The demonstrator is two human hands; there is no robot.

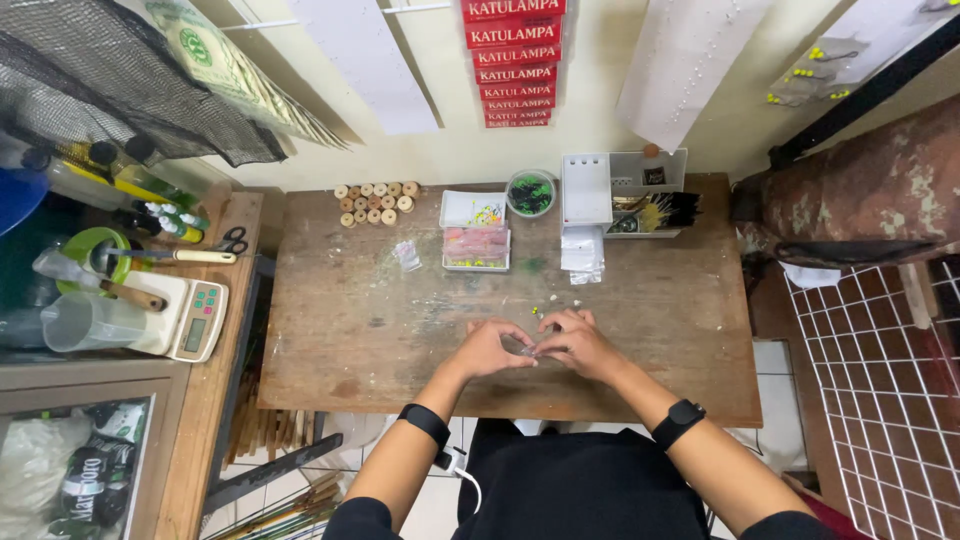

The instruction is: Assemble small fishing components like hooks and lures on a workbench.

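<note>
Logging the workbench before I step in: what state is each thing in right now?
left hand: fingertips pinched on a small clear item, too small to identify
right hand: fingertips pinched on the same item
clear compartment box: lid open
round tub: uncovered, green and black bits inside
scissors: closed, lying flat
measuring jug: tipped on the scale

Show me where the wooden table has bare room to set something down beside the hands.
Bare wood lies left of the left hand, below the row of wooden spools, and right of the right hand, below the white organizer. The table is crowded along the back edge around the clear compartment box and where small beads lie scattered.
</note>
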